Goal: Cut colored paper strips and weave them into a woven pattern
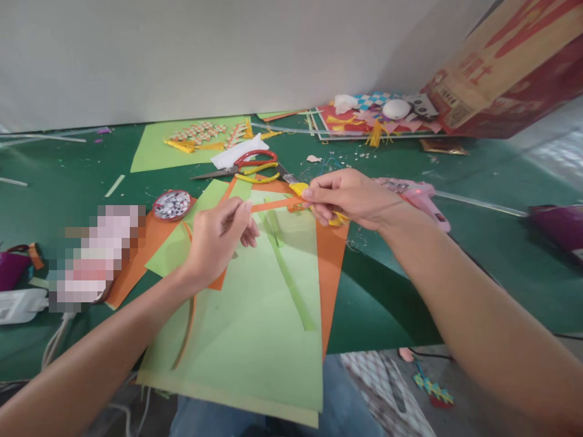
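Observation:
An orange paper strip (pixel 279 206) is stretched between my hands above the green sheets. My left hand (pixel 223 233) is closed on its left end, thumb against the curled fingers. At its right end, my right hand (pixel 341 194) pinches the strip between thumb and fingers. A curved orange strip (pixel 187 331) hangs below my left wrist; whether it is the same strip I cannot tell. Under my hands lies a light green paper sheet (pixel 255 340) with a narrow green strip (pixel 294 288) on it. A yellow-handled cutter (pixel 298 187) lies just beside my right fingertips, partly hidden.
Scissors with red and yellow handles (pixel 257 165) lie behind my hands. A round tub of googly eyes (pixel 172 205) stands left, near a blurred phone-like object (pixel 98 255). A pink glue gun (pixel 423 197) lies right, with a paper bag (pixel 514 79) behind.

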`<control>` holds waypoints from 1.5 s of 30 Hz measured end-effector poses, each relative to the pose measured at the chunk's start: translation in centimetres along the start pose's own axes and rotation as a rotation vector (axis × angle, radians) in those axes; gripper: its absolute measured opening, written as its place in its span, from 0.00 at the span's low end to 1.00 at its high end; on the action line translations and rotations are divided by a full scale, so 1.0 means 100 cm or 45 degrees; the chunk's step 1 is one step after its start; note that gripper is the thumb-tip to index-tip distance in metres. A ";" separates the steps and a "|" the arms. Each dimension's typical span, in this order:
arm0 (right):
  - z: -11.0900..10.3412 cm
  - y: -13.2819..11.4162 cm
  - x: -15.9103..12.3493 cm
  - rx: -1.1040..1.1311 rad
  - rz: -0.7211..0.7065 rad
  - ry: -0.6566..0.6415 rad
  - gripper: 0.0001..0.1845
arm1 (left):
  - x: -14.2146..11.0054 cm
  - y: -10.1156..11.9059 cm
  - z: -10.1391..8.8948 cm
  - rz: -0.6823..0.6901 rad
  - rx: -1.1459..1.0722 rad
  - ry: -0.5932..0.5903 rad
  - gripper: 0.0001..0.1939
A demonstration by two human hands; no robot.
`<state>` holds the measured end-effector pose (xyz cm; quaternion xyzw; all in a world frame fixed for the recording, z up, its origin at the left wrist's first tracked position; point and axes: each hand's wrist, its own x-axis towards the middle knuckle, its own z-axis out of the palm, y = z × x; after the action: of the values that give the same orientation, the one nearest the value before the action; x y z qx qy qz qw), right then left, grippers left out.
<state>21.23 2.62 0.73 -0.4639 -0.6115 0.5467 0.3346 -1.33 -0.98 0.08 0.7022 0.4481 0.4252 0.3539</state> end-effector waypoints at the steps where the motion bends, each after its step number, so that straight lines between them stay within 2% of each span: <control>1: 0.000 -0.001 0.000 -0.005 -0.004 0.000 0.27 | 0.000 0.000 0.000 -0.002 -0.005 0.002 0.19; 13: 0.003 -0.003 -0.001 -0.026 -0.023 0.063 0.26 | 0.000 0.001 0.000 0.009 0.008 0.009 0.19; 21: 0.002 0.000 0.001 0.123 -0.054 0.113 0.27 | 0.000 -0.001 0.001 0.022 -0.038 0.018 0.18; 26: 0.003 0.001 0.002 0.091 -0.079 0.155 0.26 | 0.000 -0.001 0.001 0.033 -0.028 0.023 0.18; 32: 0.003 0.001 0.001 0.042 -0.117 0.154 0.26 | 0.000 -0.002 0.001 0.029 -0.071 0.020 0.17; 38: 0.003 0.005 0.003 0.078 -0.118 0.144 0.27 | 0.000 0.001 0.001 0.019 0.019 0.019 0.19; 41: 0.002 0.008 0.005 0.118 -0.117 0.174 0.23 | 0.000 0.001 0.001 0.022 0.014 0.022 0.19; 45: 0.004 0.007 0.004 -0.004 -0.240 0.196 0.13 | 0.000 0.000 0.001 0.038 -0.005 -0.002 0.18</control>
<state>20.88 2.85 -0.06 -0.4455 -0.6258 0.4746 0.4298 -1.28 -0.97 0.05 0.7086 0.4365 0.4307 0.3491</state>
